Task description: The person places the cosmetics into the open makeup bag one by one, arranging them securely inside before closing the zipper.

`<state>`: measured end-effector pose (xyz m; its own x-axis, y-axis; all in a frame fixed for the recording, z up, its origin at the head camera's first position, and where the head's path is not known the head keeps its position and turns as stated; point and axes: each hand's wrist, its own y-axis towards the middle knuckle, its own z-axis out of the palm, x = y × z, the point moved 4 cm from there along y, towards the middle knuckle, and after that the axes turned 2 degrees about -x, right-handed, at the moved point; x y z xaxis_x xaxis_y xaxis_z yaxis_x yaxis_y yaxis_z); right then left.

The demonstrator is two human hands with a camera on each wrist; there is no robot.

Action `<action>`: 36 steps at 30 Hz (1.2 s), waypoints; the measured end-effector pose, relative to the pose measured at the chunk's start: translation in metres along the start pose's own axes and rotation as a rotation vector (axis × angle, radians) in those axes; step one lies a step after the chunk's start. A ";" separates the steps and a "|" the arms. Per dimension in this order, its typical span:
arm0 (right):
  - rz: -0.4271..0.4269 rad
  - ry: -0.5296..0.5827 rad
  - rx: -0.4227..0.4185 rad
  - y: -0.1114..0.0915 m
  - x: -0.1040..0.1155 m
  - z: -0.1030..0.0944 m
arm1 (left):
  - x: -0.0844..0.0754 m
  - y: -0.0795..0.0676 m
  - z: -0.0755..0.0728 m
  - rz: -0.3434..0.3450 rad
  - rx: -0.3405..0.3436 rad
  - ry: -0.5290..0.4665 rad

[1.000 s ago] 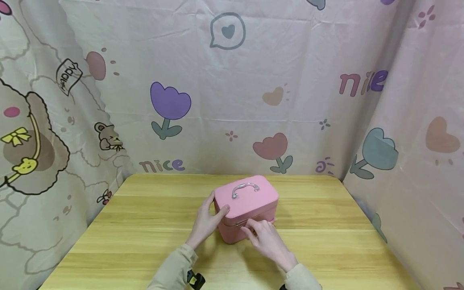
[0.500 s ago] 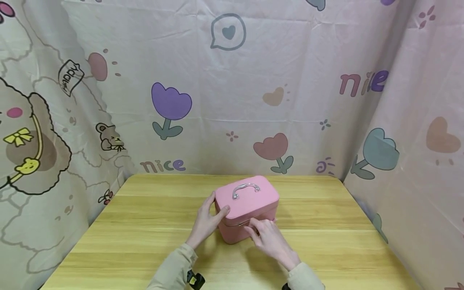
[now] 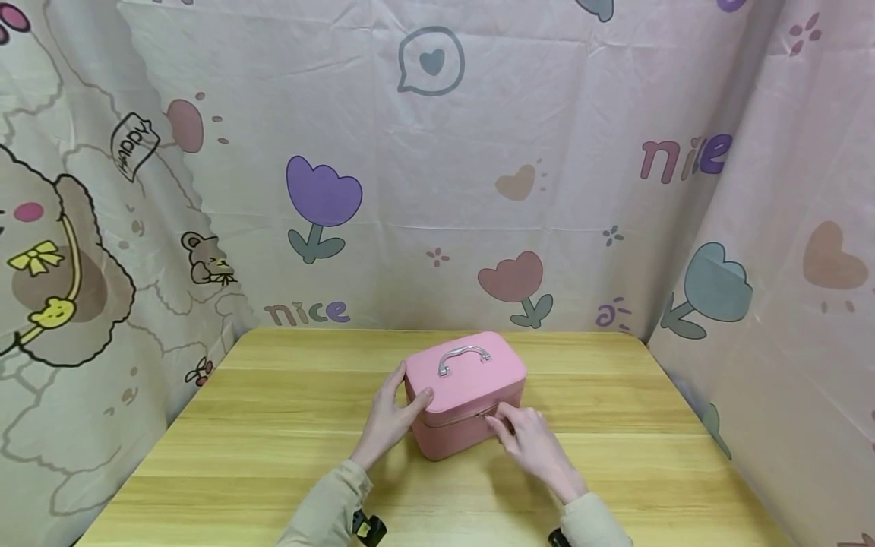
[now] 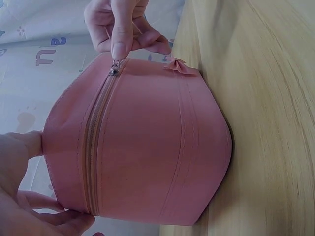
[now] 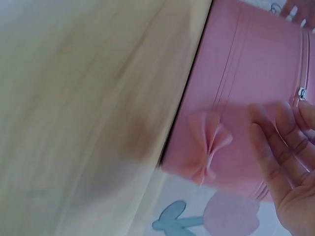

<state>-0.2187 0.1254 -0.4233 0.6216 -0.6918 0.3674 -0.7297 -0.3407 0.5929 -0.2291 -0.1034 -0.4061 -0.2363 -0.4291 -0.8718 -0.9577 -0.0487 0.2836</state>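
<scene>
A pink vanity case (image 3: 472,391) with a silver handle (image 3: 465,352) on its lid stands at an angle on the table. My left hand (image 3: 386,418) grips its left front corner, thumb on the lid and fingers against the side. At the front seam, my right hand (image 3: 533,447) pinches the zipper pull (image 4: 115,65) between thumb and forefinger, near the case's right side. The zipper track (image 4: 92,142) runs from there back towards the left hand. Below the right hand, a pink bow (image 5: 206,147) sits on the case front. The case's inside is hidden under the lid.
The case rests on a wooden table (image 3: 287,425) with light grain. A printed curtain (image 3: 424,167) hangs behind the table and along both sides. Each wrist wears a dark camera strap below the sleeve cuff.
My right hand has drawn the zipper pull to the right along the front seam, mostly in the last half second. The left hand and the case have stayed in place.
</scene>
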 end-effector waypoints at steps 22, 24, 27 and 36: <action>0.079 0.090 0.083 -0.004 -0.019 -0.007 | 0.004 0.008 -0.002 0.008 0.060 -0.028; 0.062 0.093 0.086 -0.004 -0.017 -0.007 | 0.005 0.010 -0.003 0.001 0.073 -0.028; 0.028 0.081 0.077 -0.005 -0.014 -0.006 | 0.008 0.012 -0.004 -0.007 0.086 -0.030; -0.056 0.117 0.042 -0.007 -0.002 -0.001 | 0.007 0.019 -0.005 0.043 0.075 -0.146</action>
<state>-0.2143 0.1295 -0.4276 0.6889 -0.5928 0.4171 -0.7027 -0.4050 0.5849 -0.2484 -0.1117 -0.4048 -0.2933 -0.2931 -0.9100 -0.9545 0.0371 0.2958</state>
